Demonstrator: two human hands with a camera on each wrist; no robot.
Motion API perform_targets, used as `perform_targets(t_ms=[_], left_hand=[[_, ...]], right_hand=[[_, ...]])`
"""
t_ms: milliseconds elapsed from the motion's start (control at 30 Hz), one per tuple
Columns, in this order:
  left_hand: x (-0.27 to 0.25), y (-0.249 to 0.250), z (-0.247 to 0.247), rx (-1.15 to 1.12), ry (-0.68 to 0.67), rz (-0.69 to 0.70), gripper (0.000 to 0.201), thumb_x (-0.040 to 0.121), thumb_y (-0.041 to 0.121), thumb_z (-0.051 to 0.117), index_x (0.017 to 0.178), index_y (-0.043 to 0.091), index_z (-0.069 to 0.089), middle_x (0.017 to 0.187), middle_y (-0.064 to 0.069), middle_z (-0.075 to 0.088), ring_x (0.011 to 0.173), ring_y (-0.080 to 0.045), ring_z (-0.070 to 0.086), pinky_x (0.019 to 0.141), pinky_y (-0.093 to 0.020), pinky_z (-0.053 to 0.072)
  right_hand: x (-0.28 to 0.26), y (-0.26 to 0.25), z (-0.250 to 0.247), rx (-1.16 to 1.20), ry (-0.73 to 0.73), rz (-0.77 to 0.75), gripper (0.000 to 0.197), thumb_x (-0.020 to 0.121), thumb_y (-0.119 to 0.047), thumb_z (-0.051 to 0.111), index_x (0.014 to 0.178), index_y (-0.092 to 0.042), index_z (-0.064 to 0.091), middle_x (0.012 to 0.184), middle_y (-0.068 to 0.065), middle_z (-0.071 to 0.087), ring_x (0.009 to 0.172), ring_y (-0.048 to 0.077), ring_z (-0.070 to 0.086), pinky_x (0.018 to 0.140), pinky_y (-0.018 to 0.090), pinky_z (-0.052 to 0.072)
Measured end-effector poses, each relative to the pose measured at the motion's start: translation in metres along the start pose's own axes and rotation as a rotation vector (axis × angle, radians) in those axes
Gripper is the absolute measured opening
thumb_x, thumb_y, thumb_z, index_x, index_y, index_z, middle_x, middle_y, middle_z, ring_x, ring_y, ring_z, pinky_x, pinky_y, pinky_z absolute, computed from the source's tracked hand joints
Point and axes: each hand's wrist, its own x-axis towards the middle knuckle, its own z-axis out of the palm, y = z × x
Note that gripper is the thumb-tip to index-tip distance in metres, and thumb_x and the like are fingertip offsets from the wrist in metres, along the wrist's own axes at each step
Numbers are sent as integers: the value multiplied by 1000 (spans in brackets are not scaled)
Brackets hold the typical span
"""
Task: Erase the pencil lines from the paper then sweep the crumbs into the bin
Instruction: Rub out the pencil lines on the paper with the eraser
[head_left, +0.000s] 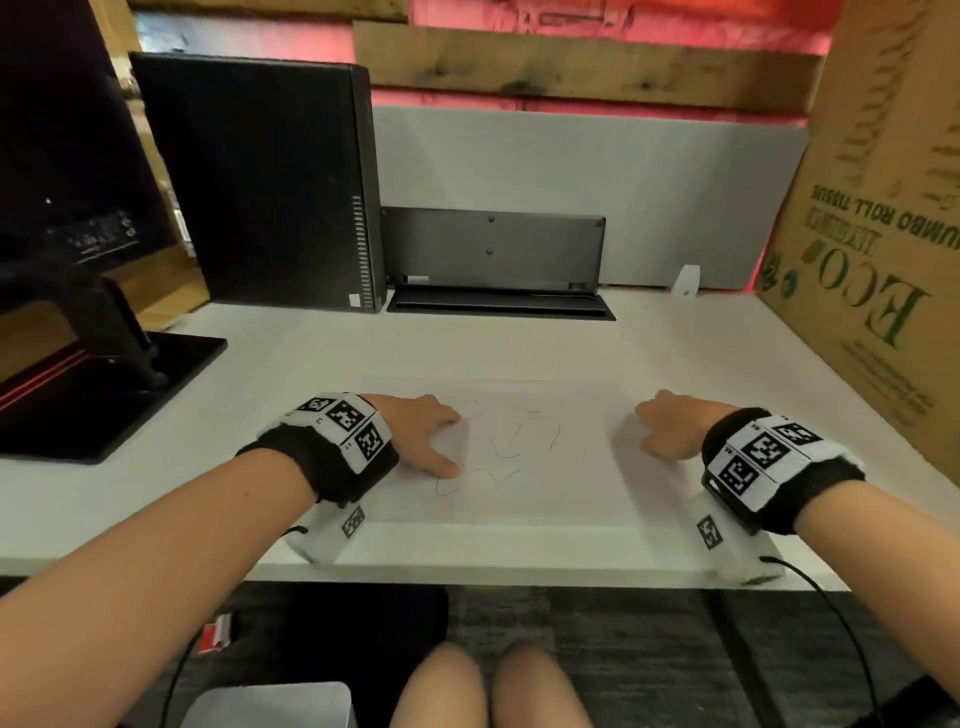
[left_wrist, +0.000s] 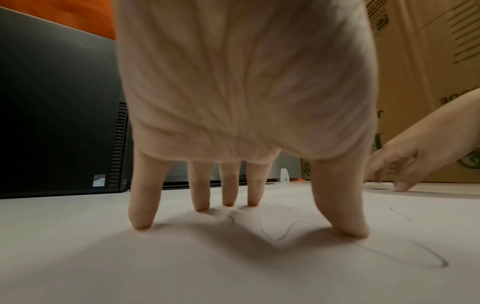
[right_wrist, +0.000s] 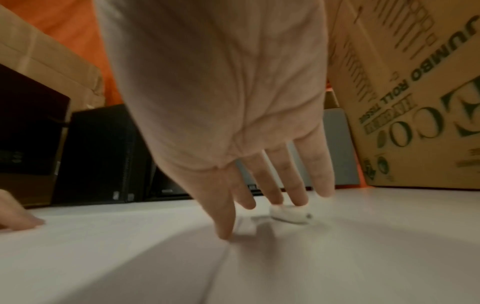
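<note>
A white sheet of paper (head_left: 519, 499) lies on the white desk (head_left: 291, 358), with thin pencil squiggles (head_left: 504, 452) across its middle. My left hand (head_left: 441, 441) presses on the sheet's left part with spread, straight fingers (left_wrist: 141, 224), thumb beside a looped line (left_wrist: 439, 263). At the sheet's right edge my right hand (head_left: 647, 428) reaches down. In the right wrist view its straight fingertips (right_wrist: 301, 202) touch the top of a small white eraser (right_wrist: 291, 214), while the thumb sits apart on the paper edge. The hand hides the eraser from the head view; it shows as eraser (left_wrist: 378, 186) in the left wrist view.
A black computer tower (head_left: 260, 182) and monitor base (head_left: 98, 395) stand at the back left. A large cardboard box (head_left: 883, 234) walls the right side. A dark cable tray (head_left: 498, 301) runs along the back. A grey container (head_left: 270, 706) sits on the floor below the desk.
</note>
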Motion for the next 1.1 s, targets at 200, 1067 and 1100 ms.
perform_targets(t_ms=[200,1067,1100], left_hand=[[1,6,-9,56,-78,0,79,86,55,56,148,39,11,145,-1,21,133,-26,32,110,-42,30],[40,15,-24,72,-40,15,93,79,60,62,150,29,13,153,7,15,139,-19,24,114,-42,25],[41,15,-24,67,-39,18,93,78,59,63,150,28,13,153,7,15,139,-19,24,114,-42,25]], right_hand=[[9,5,-5,-45,-11,27,22,93,-3,41,114,-4,47,118,10,38,76,22,48,59,23,38],[51,-49,-40,244,176,-471,35,83,-2,58,117,-8,63,96,0,55,90,14,48,72,16,39],[54,-51,-40,251,182,-488,35,81,0,58,115,-9,65,102,3,59,91,14,50,74,16,40]])
